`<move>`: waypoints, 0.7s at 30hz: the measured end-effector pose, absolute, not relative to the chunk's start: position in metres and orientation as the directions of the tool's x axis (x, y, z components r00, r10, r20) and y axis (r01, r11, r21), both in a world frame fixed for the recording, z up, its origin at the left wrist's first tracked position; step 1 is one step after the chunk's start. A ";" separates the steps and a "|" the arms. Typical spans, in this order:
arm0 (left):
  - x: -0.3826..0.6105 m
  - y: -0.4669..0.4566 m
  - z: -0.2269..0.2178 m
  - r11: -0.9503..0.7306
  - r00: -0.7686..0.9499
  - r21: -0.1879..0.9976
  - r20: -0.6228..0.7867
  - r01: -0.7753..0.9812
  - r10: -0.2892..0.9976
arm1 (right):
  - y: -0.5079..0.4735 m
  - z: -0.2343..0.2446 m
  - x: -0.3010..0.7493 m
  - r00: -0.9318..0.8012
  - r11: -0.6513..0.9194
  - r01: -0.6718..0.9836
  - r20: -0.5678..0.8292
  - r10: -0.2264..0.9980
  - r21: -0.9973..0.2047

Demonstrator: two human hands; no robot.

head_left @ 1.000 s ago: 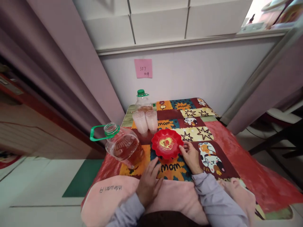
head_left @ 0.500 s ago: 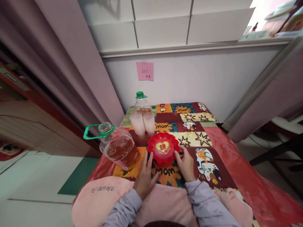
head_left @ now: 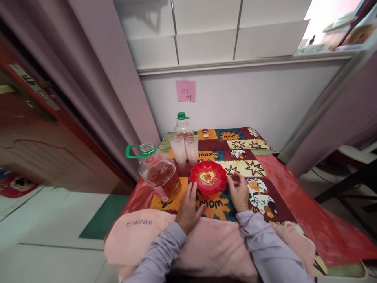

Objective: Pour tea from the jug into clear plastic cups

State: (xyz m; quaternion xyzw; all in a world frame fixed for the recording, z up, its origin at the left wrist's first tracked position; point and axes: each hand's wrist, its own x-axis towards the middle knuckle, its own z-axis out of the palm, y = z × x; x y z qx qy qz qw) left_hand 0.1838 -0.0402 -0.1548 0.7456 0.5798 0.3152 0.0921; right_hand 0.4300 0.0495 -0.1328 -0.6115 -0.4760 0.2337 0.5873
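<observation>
A red scalloped plate (head_left: 208, 177) with a heart picture lies on the patterned table mat (head_left: 244, 167). My left hand (head_left: 188, 206) rests flat on the mat with its fingers stretched out, the tips touching the plate's near left rim. My right hand (head_left: 239, 192) lies at the plate's right rim, fingers loosely bent and touching it, holding nothing. Left of the plate stands an uncapped clear jug (head_left: 159, 175) of brown liquid with a green handle.
Two stacks of clear plastic cups (head_left: 185, 148) stand behind the plate, with a green-capped bottle (head_left: 183, 125) behind them near the wall. A pink note (head_left: 185, 90) is stuck on the wall. A pink cloth (head_left: 138, 232) covers the table's near edge. A chair (head_left: 350, 169) stands to the right.
My left hand has slid forward from below the plate to its left rim. My right hand has stayed at the right rim. The view has shifted slightly.
</observation>
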 end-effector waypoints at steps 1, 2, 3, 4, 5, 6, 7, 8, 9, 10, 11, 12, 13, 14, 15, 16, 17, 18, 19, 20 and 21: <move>0.184 -0.041 -0.154 -0.320 0.124 0.507 0.382 0.801 0.916 | 0.051 -0.123 0.430 0.429 0.189 0.302 0.310 0.848 -0.935; 0.185 -0.041 -0.154 -0.327 0.116 0.509 0.402 0.796 0.908 | 0.054 -0.111 0.429 0.398 0.246 0.308 0.359 0.844 -0.919; 0.185 -0.041 -0.154 -0.334 0.107 0.511 0.423 0.792 0.900 | 0.058 -0.096 0.427 0.336 0.315 0.326 0.421 0.842 -0.891; 0.185 -0.042 -0.154 -0.343 0.100 0.511 0.443 0.788 0.891 | 0.064 -0.078 0.424 0.244 0.390 0.370 0.493 0.835 -0.843; 0.186 -0.042 -0.154 -0.352 0.095 0.510 0.462 0.785 0.882 | 0.070 -0.059 0.420 0.161 0.456 0.428 0.562 0.811 -0.781; 0.186 -0.042 -0.155 -0.361 0.092 0.507 0.479 0.782 0.873 | 0.079 -0.040 0.415 0.072 0.519 0.472 0.617 0.783 -0.713; 0.187 -0.041 -0.156 -0.370 0.091 0.505 0.494 0.780 0.865 | 0.088 -0.021 0.408 -0.022 0.577 0.504 0.659 0.752 -0.642; 0.187 -0.041 -0.157 -0.379 0.090 0.504 0.507 0.776 0.857 | 0.098 -0.004 0.400 -0.116 0.625 0.534 0.682 0.722 -0.570; 0.188 -0.040 -0.158 -0.385 0.088 0.503 0.516 0.774 0.852 | 0.108 0.013 0.391 -0.202 0.654 0.564 0.683 0.702 -0.505; 0.188 -0.040 -0.160 -0.390 0.086 0.504 0.524 0.771 0.848 | 0.119 0.027 0.381 -0.284 0.663 0.602 0.655 0.700 -0.446; 0.189 -0.039 -0.161 -0.390 0.082 0.506 0.528 0.769 0.845 | 0.129 0.039 0.371 -0.366 0.656 0.647 0.596 0.714 -0.389; 0.189 -0.039 -0.162 -0.389 0.077 0.510 0.529 0.767 0.845 | 0.139 0.048 0.360 -0.434 0.639 0.697 0.518 0.737 -0.325; 0.190 -0.039 -0.163 -0.386 0.072 0.514 0.528 0.766 0.846 | 0.148 0.056 0.351 -0.483 0.616 0.744 0.431 0.763 -0.258; 0.191 -0.039 -0.164 -0.382 0.068 0.518 0.525 0.765 0.849 | 0.156 0.061 0.342 -0.512 0.597 0.777 0.352 0.784 -0.200; 0.191 -0.039 -0.165 -0.378 0.065 0.523 0.520 0.764 0.852 | 0.163 0.065 0.334 -0.525 0.583 0.797 0.295 0.799 -0.160; 0.191 -0.039 -0.165 -0.372 0.062 0.527 0.514 0.764 0.855 | 0.170 0.067 0.327 -0.531 0.573 0.809 0.253 0.809 -0.133; 0.192 -0.039 -0.166 -0.367 0.060 0.529 0.509 0.765 0.859 | 0.175 0.068 0.321 -0.534 0.568 0.815 0.227 0.814 -0.118; 0.192 -0.040 -0.166 -0.362 0.060 0.531 0.503 0.766 0.862 | 0.179 0.067 0.316 -0.536 0.564 0.818 0.209 0.818 -0.110; 0.192 -0.040 -0.167 -0.359 0.061 0.531 0.496 0.768 0.866 | 0.183 0.066 0.313 -0.539 0.562 0.821 0.191 0.820 -0.099; 0.192 -0.040 -0.167 -0.357 0.065 0.531 0.490 0.769 0.869 | 0.186 0.065 0.310 -0.542 0.562 0.822 0.177 0.822 -0.090; 0.192 -0.040 -0.168 -0.357 0.071 0.531 0.484 0.768 0.872 | 0.188 0.063 0.308 -0.546 0.564 0.822 0.169 0.821 -0.085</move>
